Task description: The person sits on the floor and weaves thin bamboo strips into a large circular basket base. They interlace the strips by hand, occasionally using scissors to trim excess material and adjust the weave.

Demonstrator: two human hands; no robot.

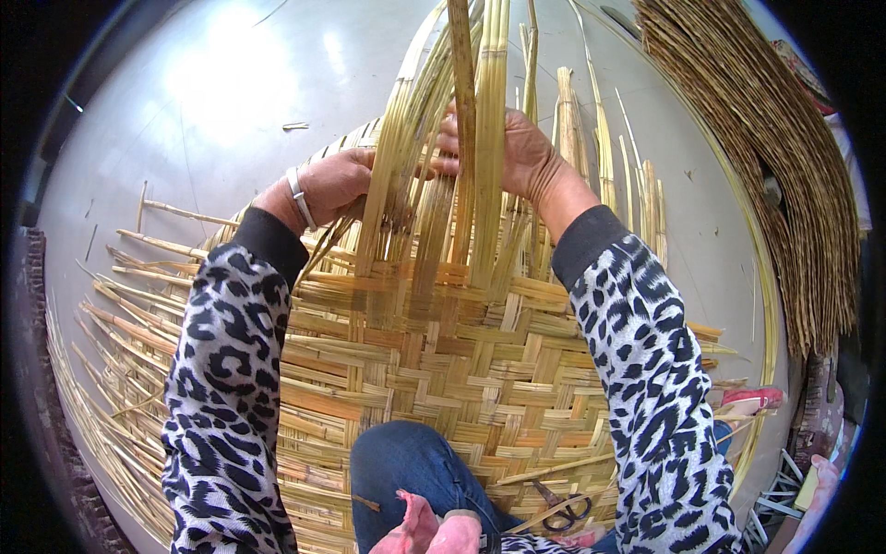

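Note:
A mat (498,383) of flat, pale yellow-green split-reed strips lies before me, its near part woven in a zigzag pattern. From its far part a bunch of raised strips (392,175) stands up, with a darker brown strip (463,88) among them. My left hand (340,185), with a light bracelet on the wrist, is closed at the left side of the raised strips; they cover most of its fingers. On the right side, my right hand (528,155) curls its fingers around and behind the strips. Where the fingertips meet is partly hidden.
Loose strip ends (138,319) fan out on the left. Scissors (565,510) rest on the mat near my bent knee (415,475). A thick bundle of brown stalks (757,138) lies at the far right, and a grey floor (175,129) surrounds the mat.

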